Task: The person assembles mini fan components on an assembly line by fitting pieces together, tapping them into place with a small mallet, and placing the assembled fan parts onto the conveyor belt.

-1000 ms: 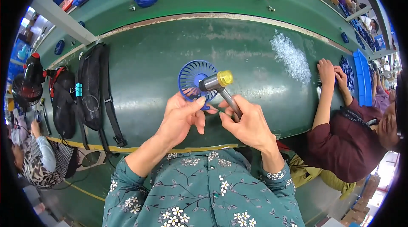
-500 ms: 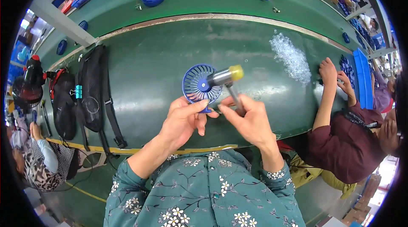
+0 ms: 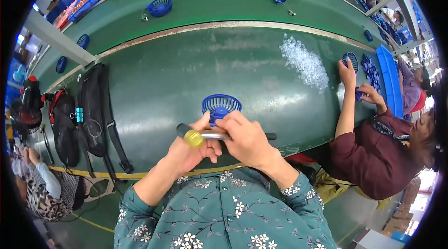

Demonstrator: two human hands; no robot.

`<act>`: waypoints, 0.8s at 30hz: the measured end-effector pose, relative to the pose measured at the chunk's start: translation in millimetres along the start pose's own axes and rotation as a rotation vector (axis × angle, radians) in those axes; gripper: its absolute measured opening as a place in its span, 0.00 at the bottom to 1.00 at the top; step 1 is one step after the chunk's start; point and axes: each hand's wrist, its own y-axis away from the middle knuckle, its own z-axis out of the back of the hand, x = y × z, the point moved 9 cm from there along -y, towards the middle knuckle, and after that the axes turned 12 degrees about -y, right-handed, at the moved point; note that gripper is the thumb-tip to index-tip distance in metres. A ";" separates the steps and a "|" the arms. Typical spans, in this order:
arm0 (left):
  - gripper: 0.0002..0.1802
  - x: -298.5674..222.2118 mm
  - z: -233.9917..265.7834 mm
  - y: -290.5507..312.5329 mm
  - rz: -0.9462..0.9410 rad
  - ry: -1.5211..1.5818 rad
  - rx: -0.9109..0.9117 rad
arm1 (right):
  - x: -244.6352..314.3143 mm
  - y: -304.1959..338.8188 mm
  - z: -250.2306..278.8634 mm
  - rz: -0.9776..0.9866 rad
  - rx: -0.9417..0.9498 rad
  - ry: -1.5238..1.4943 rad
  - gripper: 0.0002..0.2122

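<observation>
A round blue slatted fan cover [image 3: 221, 100], shaped like a shallow basket, is tilted up in front of me just above the table. The fingers of my left hand [image 3: 190, 151] close on the cover's near side, partly hidden behind the hammer. My right hand [image 3: 249, 141] wraps round the handle of a small hammer [image 3: 194, 139] with a yellow face and a dark opposite face. The hammer lies crosswise over my left hand, its head to the left and its dark grip end poking out on the right. My right fingertips are close to the cover's lower tab; whether they touch it is unclear.
A heap of small clear plastic pieces [image 3: 304, 62] lies right of centre on the green table [image 3: 154, 104]. Black bags [image 3: 95, 109] lie at left. A co-worker's hands [image 3: 347, 74] hold a blue cover near a blue tray [image 3: 389, 81]. More covers [image 3: 159, 7] sit on the far belt.
My right hand has brought the hammer down and left, turning it crosswise beside the cover. The cover has tilted up. The co-worker at right now holds up a blue cover.
</observation>
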 end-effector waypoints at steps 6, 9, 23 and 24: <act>0.11 -23.1 11.0 27.3 -0.528 -0.750 -0.283 | -64.3 -4.4 13.2 -0.755 -0.222 -0.766 0.08; 0.23 -41.1 -43.8 54.3 -1.296 -1.665 -0.484 | -103.4 2.1 5.0 -0.873 -0.234 -0.792 0.08; 0.19 -29.5 -38.7 29.4 -1.275 -1.923 -0.629 | -57.0 15.5 68.0 -0.548 -0.349 -0.286 0.15; 0.19 -29.3 -38.7 30.5 -1.297 -1.917 -0.629 | -43.3 18.3 75.9 -0.517 -0.377 -0.230 0.15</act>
